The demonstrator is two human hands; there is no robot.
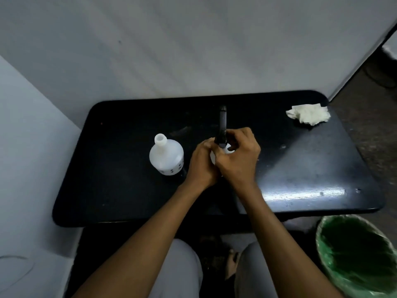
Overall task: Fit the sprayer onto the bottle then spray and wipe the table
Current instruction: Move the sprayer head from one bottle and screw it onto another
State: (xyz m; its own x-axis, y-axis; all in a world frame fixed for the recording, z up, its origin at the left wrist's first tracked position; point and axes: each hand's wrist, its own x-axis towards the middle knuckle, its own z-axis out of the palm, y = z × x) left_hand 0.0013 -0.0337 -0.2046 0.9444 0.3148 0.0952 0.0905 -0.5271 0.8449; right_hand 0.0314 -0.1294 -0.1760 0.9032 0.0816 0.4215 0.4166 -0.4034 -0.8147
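Note:
On the black table (300, 164), both hands close around a white bottle (228, 148) near the middle, so only a sliver of it shows. A black sprayer (222, 123) sits on top of it, its nozzle pointing away from me. My left hand (202, 168) grips the bottle from the left. My right hand (239, 160) wraps the sprayer's base and the bottle neck from the right. I cannot tell how far the sprayer is seated. A crumpled white tissue (308, 114) lies at the table's far right corner.
A second white bottle (166, 157) with an open neck stands upright just left of my left hand. A bin with a green liner (358, 254) sits on the floor at the near right. Grey walls border the table at the back and left.

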